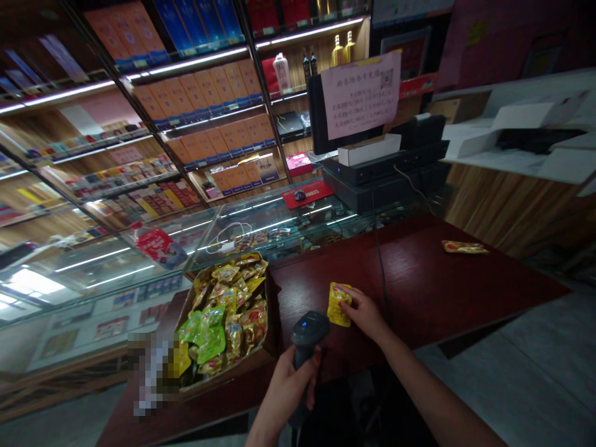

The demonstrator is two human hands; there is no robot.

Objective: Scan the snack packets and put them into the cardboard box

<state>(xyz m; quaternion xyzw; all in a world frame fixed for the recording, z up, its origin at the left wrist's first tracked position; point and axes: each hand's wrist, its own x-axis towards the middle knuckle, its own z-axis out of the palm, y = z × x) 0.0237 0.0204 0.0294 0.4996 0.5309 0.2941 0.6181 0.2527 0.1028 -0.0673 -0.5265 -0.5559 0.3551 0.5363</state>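
My left hand (294,386) is wrapped round the handle of a black barcode scanner (310,329), which has a small blue light on top. Its head is held just left of a yellow snack packet (336,315). The fingers of my right hand (364,311) grip that packet by its right side, low over the dark red tabletop (302,282). To the left of the scanner stands an open cardboard box (270,323) full of gold, yellow and green snack packets (212,332).
Another gold packet (464,248) lies at the table's right. A black cable (379,261) crosses the tabletop. Behind stand a glass display counter (261,217), a monitor bearing a paper sign (361,93) and a black cash drawer (358,195). A red-labelled bottle (158,243) rests on the glass.
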